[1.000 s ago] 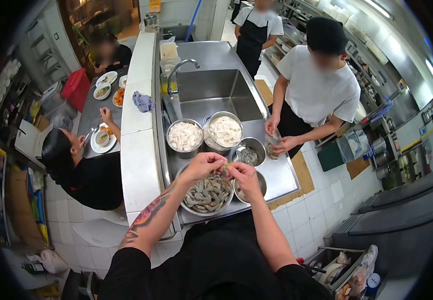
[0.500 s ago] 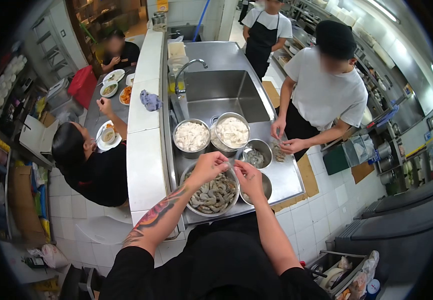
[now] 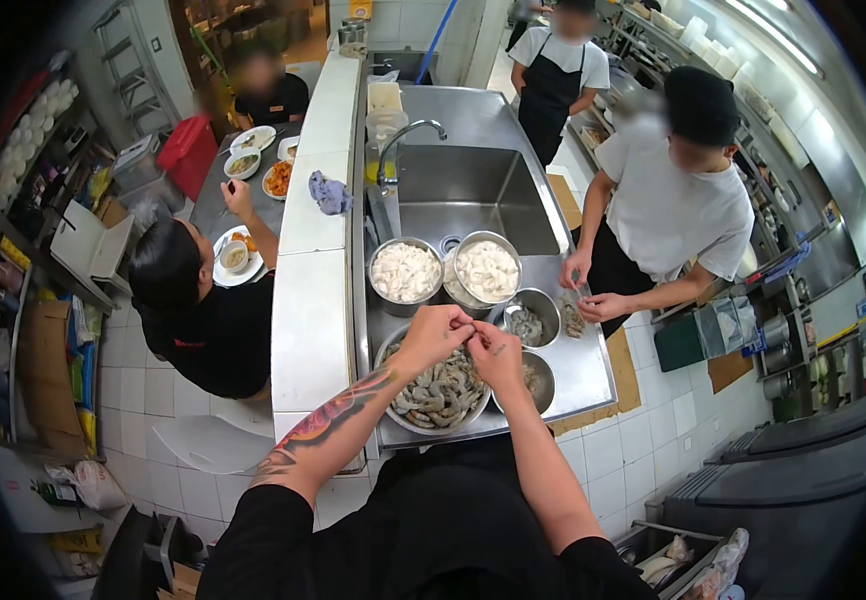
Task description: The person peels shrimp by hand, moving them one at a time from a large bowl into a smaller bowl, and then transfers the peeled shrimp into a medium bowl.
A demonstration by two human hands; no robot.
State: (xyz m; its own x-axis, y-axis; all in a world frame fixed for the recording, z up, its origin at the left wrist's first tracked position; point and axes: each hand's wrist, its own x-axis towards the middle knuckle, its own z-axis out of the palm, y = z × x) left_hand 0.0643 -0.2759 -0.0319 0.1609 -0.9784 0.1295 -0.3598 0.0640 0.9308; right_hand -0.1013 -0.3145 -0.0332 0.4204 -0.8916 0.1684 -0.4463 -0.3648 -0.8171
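Note:
My left hand [image 3: 443, 335] and my right hand [image 3: 494, 358] meet fingertip to fingertip, both pinched closed on a small shrimp that the fingers mostly hide. They are above a large metal bowl [image 3: 437, 430] filled with grey unpeeled shrimp [image 3: 441, 394]. Right of my right hand stands a smaller metal bowl [image 3: 550, 388], its contents partly covered by the hand. Just beyond it, another metal bowl [image 3: 556, 318] holds greyish shrimp pieces [image 3: 525, 326]. Two metal containers of white chopped pieces [image 3: 405, 271] [image 3: 488, 270] stand beyond my hands.
A sink [image 3: 473, 200] with a curved faucet [image 3: 413, 130] lies beyond the containers. At right a co-worker [image 3: 668, 200] handles shrimp beside a small pile [image 3: 573, 318]. A tiled ledge [image 3: 315, 300] with a purple cloth [image 3: 330, 192] runs along the left. People sit eating behind it.
The view has shifted, so the counter appears farther right. My hands have come closer together, their fingertips now meeting above the bowl. The co-worker's hands stay near the pile.

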